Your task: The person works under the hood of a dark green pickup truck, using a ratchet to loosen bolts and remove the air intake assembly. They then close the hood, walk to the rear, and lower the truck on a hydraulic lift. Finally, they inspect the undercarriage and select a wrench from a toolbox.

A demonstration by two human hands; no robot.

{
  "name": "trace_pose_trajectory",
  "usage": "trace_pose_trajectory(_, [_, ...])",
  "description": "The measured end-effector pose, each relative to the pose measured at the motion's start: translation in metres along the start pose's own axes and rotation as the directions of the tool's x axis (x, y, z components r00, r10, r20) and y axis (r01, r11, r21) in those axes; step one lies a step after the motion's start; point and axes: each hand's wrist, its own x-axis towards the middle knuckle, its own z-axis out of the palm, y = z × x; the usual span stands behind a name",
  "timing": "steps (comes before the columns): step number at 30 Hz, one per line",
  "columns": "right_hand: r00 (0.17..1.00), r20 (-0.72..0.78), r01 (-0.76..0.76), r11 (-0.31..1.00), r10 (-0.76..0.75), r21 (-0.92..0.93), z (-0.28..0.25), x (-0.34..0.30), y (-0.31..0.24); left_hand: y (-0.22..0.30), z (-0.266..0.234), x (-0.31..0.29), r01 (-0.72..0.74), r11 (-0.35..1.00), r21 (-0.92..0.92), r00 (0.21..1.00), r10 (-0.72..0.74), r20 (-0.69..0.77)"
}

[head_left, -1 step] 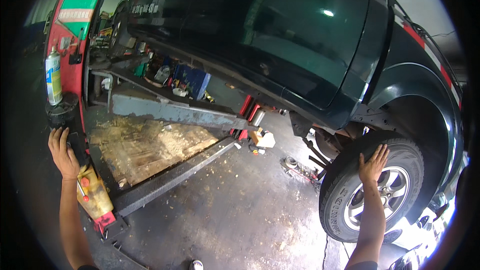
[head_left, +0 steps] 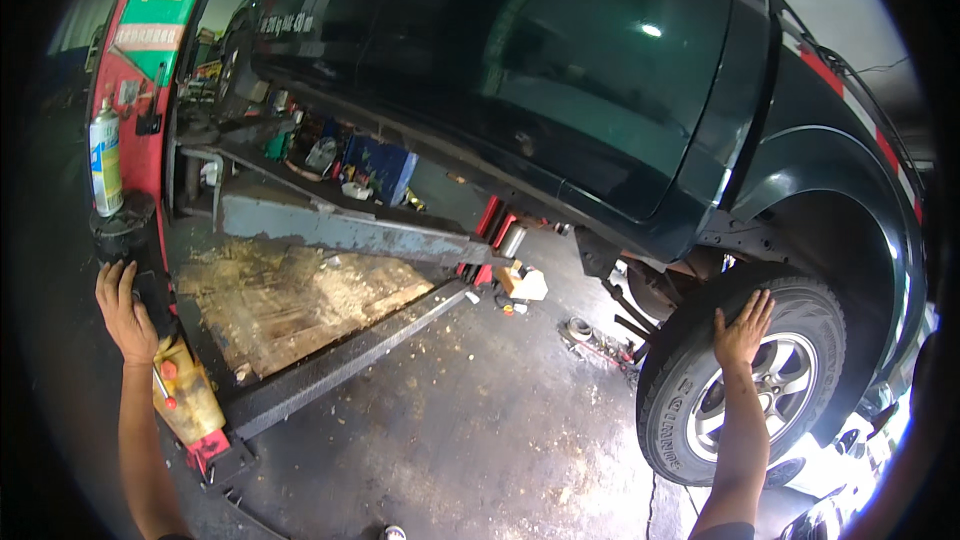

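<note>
My right hand (head_left: 739,333) lies with fingers spread against the upper sidewall of a black tyre (head_left: 672,395), which is on a silver spoked wheel (head_left: 772,397) of a dark green vehicle (head_left: 600,90). On the far left, my left hand (head_left: 128,316) rests with outstretched fingers against a dark unit (head_left: 152,290) on a red lift post (head_left: 148,152). Its fingertips curve over that unit, and what lies under the palm is hidden. Just below this hand is a yellowed plastic tank (head_left: 187,395) with a red cap and a red-knobbed lever.
A spray can (head_left: 106,160) stands on a black cylinder (head_left: 125,223) above my left hand. Beneath the vehicle extends a grey lift arm (head_left: 340,230). A dark floor beam (head_left: 350,355) crosses beside a stained board (head_left: 300,295). A small box (head_left: 522,282) and loose parts (head_left: 592,340) lie further right.
</note>
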Motion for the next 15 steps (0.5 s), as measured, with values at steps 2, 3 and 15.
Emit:
trace_pose_trajectory(2, [1.000, 0.008, -0.003, 1.000, 0.003, 0.017, -0.007, -0.003, -0.003, -0.002, 0.001, -0.002, 0.004, 0.999, -0.035, 1.000, -0.004, 0.003])
trace_pose_trajectory(3, [1.000, 0.022, -0.010, 1.000, 0.010, 0.021, -0.010, -0.003, -0.004, -0.003, 0.002, -0.003, 0.009, 0.999, -0.032, 1.000, -0.009, 0.002])
trace_pose_trajectory(15, [1.000, 0.008, -0.017, 0.996, 0.016, 0.087, 0.000, -0.022, -0.016, -0.008, 0.007, -0.012, -0.006, 0.999, -0.040, 1.000, 0.006, 0.006])
